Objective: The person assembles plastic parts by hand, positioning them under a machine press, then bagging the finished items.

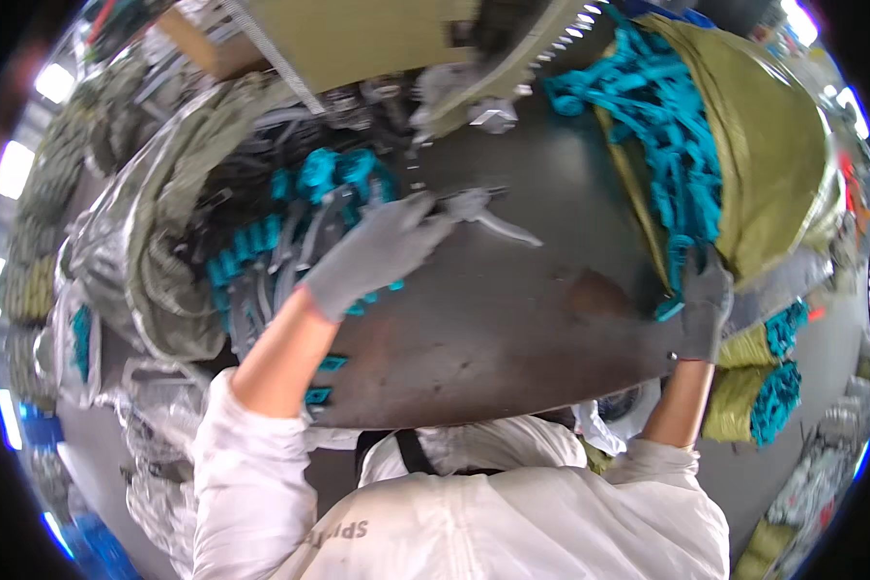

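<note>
view: head, fisheye looking down; only this one view
surface: dark worktable point(493, 319), bare in the middle, worn patch toward its right side
left hand point(372, 256): grey glove, fingers curled shut on a grey plastic piece point(478, 208) held just above the table, thin prong pointing right
right hand point(703, 302): grey glove, reaching to the table's right edge, fingers closed around a teal plastic part point(681, 261) at the mouth of the olive sack point(764, 145); exact grip partly hidden
olive sack: lying open on the right, full of teal parts spilling toward the table
left pile: heap of joined grey-and-teal pieces point(290, 232) in a clear plastic bag point(135, 251), just behind the left hand
far edge: cardboard box point(358, 39) and more loose grey pieces
lower right: further olive bundles point(754, 387) of teal parts below table level
step, judged: one grey piece in hand, one teal part being drawn from the sack, likely to be fitted together
next move calls for: lifting the teal part free of the tangle and bringing both hands together over the bare table, ends lined up
</note>
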Action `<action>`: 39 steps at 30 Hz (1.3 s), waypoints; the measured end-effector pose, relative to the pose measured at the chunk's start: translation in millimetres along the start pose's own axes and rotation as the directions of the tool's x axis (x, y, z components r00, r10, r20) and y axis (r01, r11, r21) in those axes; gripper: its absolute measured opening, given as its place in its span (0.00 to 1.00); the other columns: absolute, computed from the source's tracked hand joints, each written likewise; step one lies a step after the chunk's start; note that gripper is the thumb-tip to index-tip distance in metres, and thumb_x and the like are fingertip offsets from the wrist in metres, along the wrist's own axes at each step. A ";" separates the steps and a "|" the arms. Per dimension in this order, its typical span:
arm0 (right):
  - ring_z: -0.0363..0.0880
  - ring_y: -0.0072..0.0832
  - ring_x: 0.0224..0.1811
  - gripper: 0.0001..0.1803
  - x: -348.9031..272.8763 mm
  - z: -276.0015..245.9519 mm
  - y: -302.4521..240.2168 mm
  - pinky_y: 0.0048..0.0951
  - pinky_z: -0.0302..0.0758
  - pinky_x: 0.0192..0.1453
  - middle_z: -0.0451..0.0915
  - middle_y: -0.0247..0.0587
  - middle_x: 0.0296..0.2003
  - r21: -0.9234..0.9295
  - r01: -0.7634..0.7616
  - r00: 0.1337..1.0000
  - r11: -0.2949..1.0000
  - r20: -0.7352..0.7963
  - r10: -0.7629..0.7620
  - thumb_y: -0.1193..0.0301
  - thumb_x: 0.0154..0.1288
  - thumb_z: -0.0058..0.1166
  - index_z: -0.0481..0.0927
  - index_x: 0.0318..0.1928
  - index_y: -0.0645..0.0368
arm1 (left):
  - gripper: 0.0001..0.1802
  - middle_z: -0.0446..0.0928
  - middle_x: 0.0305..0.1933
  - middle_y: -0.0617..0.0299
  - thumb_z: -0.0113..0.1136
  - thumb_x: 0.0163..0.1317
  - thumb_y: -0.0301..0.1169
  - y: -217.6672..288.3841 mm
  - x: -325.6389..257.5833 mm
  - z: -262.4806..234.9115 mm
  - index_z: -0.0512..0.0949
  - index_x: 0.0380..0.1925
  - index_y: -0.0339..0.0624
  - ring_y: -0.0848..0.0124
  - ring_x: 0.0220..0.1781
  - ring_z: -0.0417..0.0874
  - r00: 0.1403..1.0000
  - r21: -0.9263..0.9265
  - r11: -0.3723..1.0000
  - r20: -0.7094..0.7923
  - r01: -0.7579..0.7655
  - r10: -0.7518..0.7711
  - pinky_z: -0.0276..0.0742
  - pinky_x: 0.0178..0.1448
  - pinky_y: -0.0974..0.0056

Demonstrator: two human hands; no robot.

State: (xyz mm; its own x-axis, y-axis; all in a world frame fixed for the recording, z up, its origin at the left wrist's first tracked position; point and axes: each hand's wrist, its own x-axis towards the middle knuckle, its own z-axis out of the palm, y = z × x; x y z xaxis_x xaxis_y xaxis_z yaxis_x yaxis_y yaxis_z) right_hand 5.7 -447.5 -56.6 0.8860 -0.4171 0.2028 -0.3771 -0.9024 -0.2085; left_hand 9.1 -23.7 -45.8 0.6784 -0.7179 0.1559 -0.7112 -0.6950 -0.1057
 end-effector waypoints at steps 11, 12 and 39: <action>0.77 0.50 0.45 0.27 -10.9 37.5 6.4 0.39 0.71 0.50 0.77 0.57 0.46 0.289 0.090 0.996 0.953 -0.020 -0.088 0.71 0.52 0.51 0.70 0.55 0.64 | 0.14 0.73 0.44 0.59 0.43 0.65 0.30 -43.1 -44.2 23.4 0.71 0.47 0.36 0.70 0.43 0.77 0.973 0.436 0.885 0.080 0.161 -0.217 0.73 0.48 0.68; 0.77 0.51 0.46 0.28 -15.1 45.3 -1.4 0.39 0.71 0.51 0.76 0.58 0.47 0.317 0.194 0.980 0.928 -0.116 -0.165 0.72 0.53 0.50 0.68 0.57 0.64 | 0.14 0.73 0.44 0.59 0.43 0.65 0.30 -46.4 -47.9 27.3 0.71 0.47 0.36 0.70 0.43 0.77 0.970 0.443 0.881 0.084 0.168 -0.227 0.73 0.48 0.68; 0.71 0.18 0.21 0.17 -46.2 29.3 -263.0 0.21 0.70 0.26 0.77 0.34 0.29 0.836 -0.351 0.445 0.422 0.546 -0.710 0.64 0.61 0.53 0.75 0.45 0.63 | 0.16 0.78 0.32 0.54 0.54 0.61 0.37 -46.8 -0.7 3.0 0.77 0.41 0.35 0.65 0.33 0.83 0.827 -0.320 0.766 0.290 0.558 -0.482 0.80 0.34 0.64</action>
State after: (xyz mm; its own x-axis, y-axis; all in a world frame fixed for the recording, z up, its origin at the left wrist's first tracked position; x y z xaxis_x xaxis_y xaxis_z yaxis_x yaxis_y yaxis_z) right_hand 71.9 -187.8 -39.2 0.8095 0.5139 -0.2840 -0.2449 -0.1441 -0.9588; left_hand 42.5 9.2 -43.9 0.9570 -0.2705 -0.1048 -0.2251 -0.9203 0.3198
